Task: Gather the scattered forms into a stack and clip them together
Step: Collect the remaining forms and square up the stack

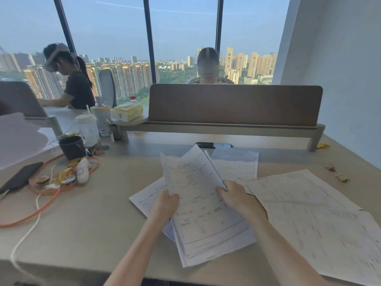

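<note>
left hand (167,201): pinches the left edge of the held forms (198,195), thumb on top.
held forms: a loose sheaf raised over the tabletop (92,219), edges uneven; long axis runs from near the body up and away, top end tilted slightly left.
right hand (235,195): grips the sheaf's right edge.
loose forms (309,203): lying flat to the right, more behind and under the sheaf.
clips (332,168): far right, well apart.
advice: tap the edges square before adding more sheets.
</note>
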Demonstrator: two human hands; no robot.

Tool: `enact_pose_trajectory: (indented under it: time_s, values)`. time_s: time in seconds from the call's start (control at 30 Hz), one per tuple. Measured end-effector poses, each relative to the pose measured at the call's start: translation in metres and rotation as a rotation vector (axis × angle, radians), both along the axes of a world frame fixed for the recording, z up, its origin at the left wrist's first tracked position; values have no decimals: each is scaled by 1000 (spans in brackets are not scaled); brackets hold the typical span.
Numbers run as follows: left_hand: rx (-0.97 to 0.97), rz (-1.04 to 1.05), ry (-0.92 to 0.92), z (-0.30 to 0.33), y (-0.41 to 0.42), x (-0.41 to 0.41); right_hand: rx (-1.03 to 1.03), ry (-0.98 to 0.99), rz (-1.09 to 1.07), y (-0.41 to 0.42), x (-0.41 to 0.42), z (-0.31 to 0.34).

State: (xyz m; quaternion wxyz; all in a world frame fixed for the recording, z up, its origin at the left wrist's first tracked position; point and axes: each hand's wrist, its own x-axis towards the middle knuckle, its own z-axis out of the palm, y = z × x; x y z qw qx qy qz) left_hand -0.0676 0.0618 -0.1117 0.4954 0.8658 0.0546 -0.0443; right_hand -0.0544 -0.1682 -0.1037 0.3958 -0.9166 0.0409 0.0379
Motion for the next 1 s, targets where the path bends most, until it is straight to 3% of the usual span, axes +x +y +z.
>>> enact_pose_trajectory:
  time_s: [0.13, 0.37, 0.5, 0.63, 0.7, 0.8, 0.87, 1.0]
  values:
    - [175, 38, 6, -14, 14, 1, -133, 21, 82, 16, 10, -4]
    - [195, 88, -5, -23, 15, -5, -219, 29, 152, 26, 14, -6]
    - [199, 111, -10, -27, 18, -5, -104, -35, 154, 25, 12, -4]
    - [338, 227, -33, -28, 22, -4, 48, -149, 130, 18, 9, 1]
    - [195, 266, -76, -30, 25, -2, 162, -192, 127, 15, 4, 1]
    - [-279, 278, -131, -22, 24, -9, 296, -215, 121, 14, -6, 3]
    - [-472, 286, -132, -11, 18, -15, 317, -240, 72, 12, -10, 1]
    - [-618, 287, -151, -4, 7, -19, 406, -235, -5, 6, -19, 0]
